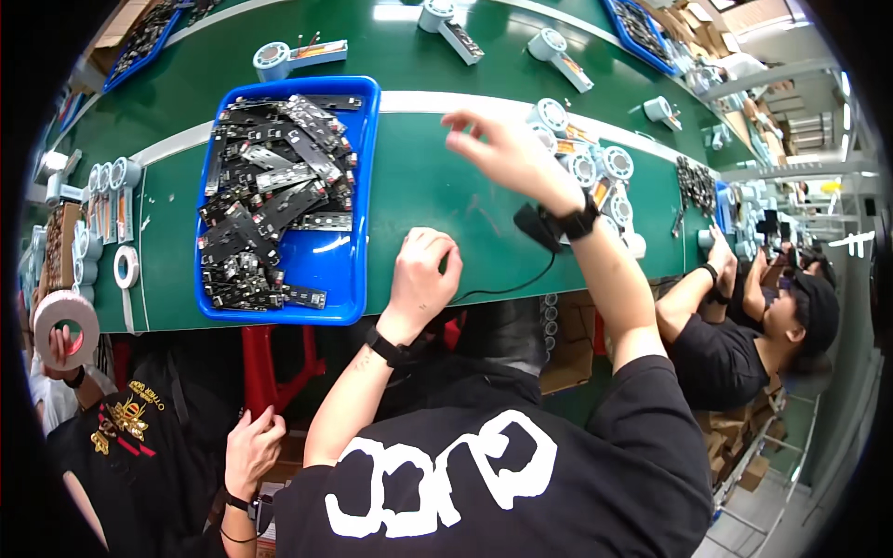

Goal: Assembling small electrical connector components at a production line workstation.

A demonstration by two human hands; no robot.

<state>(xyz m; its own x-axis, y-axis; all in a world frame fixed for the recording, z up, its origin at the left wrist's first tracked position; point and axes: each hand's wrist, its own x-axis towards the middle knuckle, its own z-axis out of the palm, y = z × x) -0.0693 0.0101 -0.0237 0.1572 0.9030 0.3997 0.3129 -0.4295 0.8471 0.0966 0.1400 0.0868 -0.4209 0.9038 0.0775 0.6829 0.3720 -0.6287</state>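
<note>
At the left edge of my feed, a co-worker's hand point(61, 342) grips a big tape roll point(44, 325), while a small tape roll point(133, 265) lies flat, perhaps so it can't wander. Left of centre I see black circuit boards point(279, 200) heaped in the blue tray point(321, 279); its raised rim probably keeps loose pieces together. Just beside it, at centre, the left hand point(425, 276) is curled loosely; I can't tell whether its folded fingers hold anything. Right of centre and higher, the right hand point(502, 153) reaches out, thumb and fingers partly spread, nothing visible between them. Past its wrist sit pale-blue fan units point(616, 164), bunched, I'd judge, to stay within easy reach. Counting across: two tape rolls, one tray with boards too overlapped to number, four spaced fan units point(273, 60) along the top, and at least five in the bunch.
</note>
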